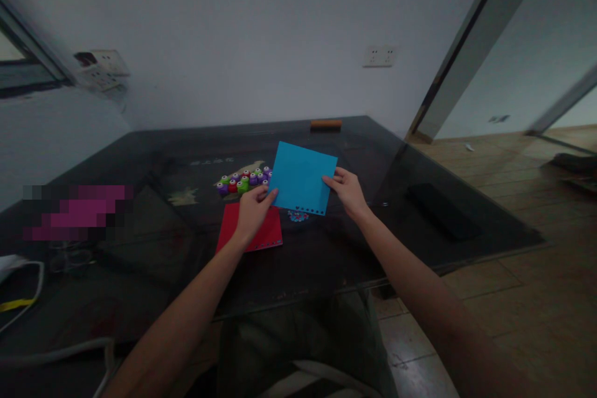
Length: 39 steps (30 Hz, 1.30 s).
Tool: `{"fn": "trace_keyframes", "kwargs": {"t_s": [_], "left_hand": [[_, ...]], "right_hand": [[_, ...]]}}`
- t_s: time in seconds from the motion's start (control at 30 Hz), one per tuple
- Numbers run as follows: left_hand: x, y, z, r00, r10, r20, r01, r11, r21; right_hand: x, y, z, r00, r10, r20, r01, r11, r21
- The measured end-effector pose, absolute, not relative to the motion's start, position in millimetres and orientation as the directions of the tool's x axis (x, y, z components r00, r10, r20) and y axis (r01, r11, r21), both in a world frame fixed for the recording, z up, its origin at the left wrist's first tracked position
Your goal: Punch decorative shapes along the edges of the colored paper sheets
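Note:
A blue paper sheet [301, 177], with a row of small punched holes along its lower edge, is held up above the dark table [326, 249]. My left hand [253, 210] pinches its lower left corner and my right hand [347, 191] grips its right edge. Under my left hand a red paper sheet [265, 233] lies flat on the table. Small punched paper bits [297, 216] lie just below the blue sheet. A cluster of small purple, green and red craft punches [242, 181] stands left of the blue sheet.
An orange bar-shaped object [326, 125] lies at the table's far edge by the wall. A dark flat object [441, 208] rests on the right side. White cables [28, 298] and a blurred pink patch [77, 211] are at the left. Tiled floor lies to the right.

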State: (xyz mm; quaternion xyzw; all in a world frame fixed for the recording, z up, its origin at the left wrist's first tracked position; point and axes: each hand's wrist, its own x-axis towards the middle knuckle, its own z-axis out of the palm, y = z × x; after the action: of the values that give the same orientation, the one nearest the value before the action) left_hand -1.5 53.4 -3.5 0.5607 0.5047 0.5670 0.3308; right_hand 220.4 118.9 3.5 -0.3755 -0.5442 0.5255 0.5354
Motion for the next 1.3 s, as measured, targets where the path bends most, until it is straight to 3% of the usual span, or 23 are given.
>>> {"fn": "trace_keyframes", "kwargs": {"t_s": [0.43,0.53,0.7,0.87,0.97,1.1,1.3], "left_hand": [[10.4,44.2,-3.4,-0.079,0.909,0.409,0.335,-0.362,0.87],[13.6,41.2,-2.3,-0.05,0.854,0.518,0.416,-0.454,0.788],[21.6,33.6,5.4,0.09,0.745,0.661,0.609,-0.566,0.555],[42.0,23.0,8.2,0.395,0.748,0.533,0.631,-0.643,0.434],[64.8,18.0,2.2,0.561,0.694,0.451,0.605,-0.716,0.35],[86.9,17.1,-12.5,0.593,0.658,0.465,0.577,-0.749,0.325],[74.0,22.1,-24.6,0.556,0.727,0.403,0.621,-0.686,0.38]], "right_hand": [[233.0,129.0,3.4,0.001,0.976,0.217,-0.118,0.215,-0.969],[242.3,130.6,10.8,-0.017,0.982,0.189,-0.109,0.186,-0.976],[276.3,136.4,18.4,-0.026,0.996,0.088,-0.067,0.086,-0.994],[315.0,142.2,3.8,-0.075,0.992,-0.1,0.102,-0.092,-0.991],[325.5,143.8,-4.6,-0.087,0.985,-0.152,0.189,-0.134,-0.973],[328.7,145.7,-7.2,-0.082,0.987,-0.139,0.289,-0.11,-0.951],[330.4,150.2,-13.0,-0.088,0.991,-0.103,0.459,-0.052,-0.887]]}}
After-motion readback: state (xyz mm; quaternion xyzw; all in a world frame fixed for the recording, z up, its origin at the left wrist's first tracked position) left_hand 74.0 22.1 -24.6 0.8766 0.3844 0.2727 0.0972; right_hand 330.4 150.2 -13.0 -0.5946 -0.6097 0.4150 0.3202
